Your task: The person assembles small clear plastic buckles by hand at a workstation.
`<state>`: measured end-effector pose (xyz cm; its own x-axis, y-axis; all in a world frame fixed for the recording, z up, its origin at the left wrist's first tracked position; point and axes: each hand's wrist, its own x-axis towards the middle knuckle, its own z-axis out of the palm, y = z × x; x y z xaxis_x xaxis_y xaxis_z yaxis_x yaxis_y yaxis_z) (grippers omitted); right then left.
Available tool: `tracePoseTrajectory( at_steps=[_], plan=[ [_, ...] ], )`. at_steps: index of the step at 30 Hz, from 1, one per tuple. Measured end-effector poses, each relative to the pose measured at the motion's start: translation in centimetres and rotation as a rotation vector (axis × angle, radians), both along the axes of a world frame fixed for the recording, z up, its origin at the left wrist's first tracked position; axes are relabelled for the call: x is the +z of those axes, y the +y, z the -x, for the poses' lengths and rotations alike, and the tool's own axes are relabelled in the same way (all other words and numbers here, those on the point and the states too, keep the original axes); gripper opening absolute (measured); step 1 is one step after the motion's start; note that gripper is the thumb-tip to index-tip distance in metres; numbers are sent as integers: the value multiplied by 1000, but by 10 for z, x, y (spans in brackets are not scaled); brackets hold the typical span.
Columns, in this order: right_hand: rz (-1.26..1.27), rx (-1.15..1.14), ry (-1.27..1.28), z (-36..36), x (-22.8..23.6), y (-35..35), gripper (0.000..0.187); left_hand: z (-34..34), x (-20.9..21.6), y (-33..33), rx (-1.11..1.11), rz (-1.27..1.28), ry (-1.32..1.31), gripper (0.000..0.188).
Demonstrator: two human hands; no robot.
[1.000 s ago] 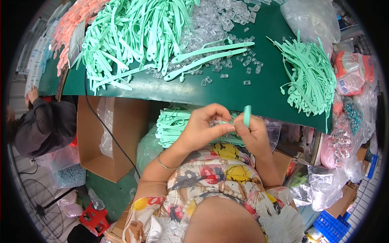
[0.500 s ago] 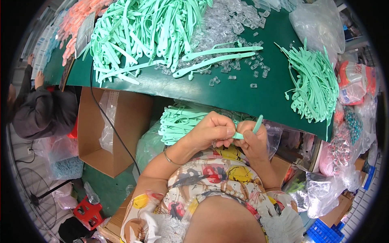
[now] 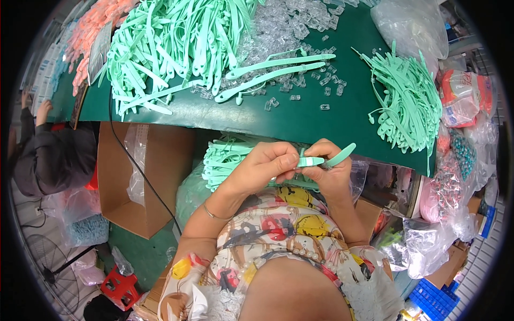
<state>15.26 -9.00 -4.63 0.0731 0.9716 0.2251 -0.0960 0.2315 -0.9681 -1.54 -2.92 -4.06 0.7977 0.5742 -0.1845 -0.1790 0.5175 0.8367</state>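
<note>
Both my hands meet in front of my chest, below the table's near edge. A mint-green rubber strap (image 3: 341, 154) is pinched between them. My left hand (image 3: 272, 165) closes thumb and finger on one end, where a short pale section points right. My right hand (image 3: 330, 171) has its fingers curled round the strap, and its rounded end sticks out to the right. Whether a clear piece sits on the strap between my fingers is too small to tell. Just behind my left hand lies a bundle of mint-green straps (image 3: 218, 165), lower than the tabletop.
On the green table (image 3: 241, 117) lie a large strap heap (image 3: 160, 48), many small clear plastic pieces (image 3: 278, 27), two separate straps (image 3: 278, 77) and another strap pile (image 3: 407, 101). Orange straps (image 3: 88, 37) lie far left. A cardboard box (image 3: 120, 182) stands below; a person (image 3: 59, 155) works at left.
My hands have shifted slightly, with the strap's right end now leaning further right and the pale section showing more between my fingers. The whole view has moved a little.
</note>
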Motion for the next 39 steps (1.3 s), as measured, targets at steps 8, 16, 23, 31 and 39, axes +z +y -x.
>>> tracePoseTrajectory(
  at_steps=[8, 16, 23, 31, 39],
  plan=[
    [99, -87, -61, 5, -2, -5, 27, -12, -13, -10, 369, 444, -342, 13],
    [245, 233, -393, -4, 14, -2, 19, -10, 19, -4, 344, 99, -220, 19],
    [142, 64, -490, -3, 12, -6, 20, -10, 10, -9, 328, -430, 166, 11],
    [425, 217, 309, -4, 10, -4, 15, -8, -4, -12, 254, -186, -32, 37],
    [532, 309, 360, -3, 7, -1, 16, -8, -13, -14, 198, -72, -136, 33]
  ],
)
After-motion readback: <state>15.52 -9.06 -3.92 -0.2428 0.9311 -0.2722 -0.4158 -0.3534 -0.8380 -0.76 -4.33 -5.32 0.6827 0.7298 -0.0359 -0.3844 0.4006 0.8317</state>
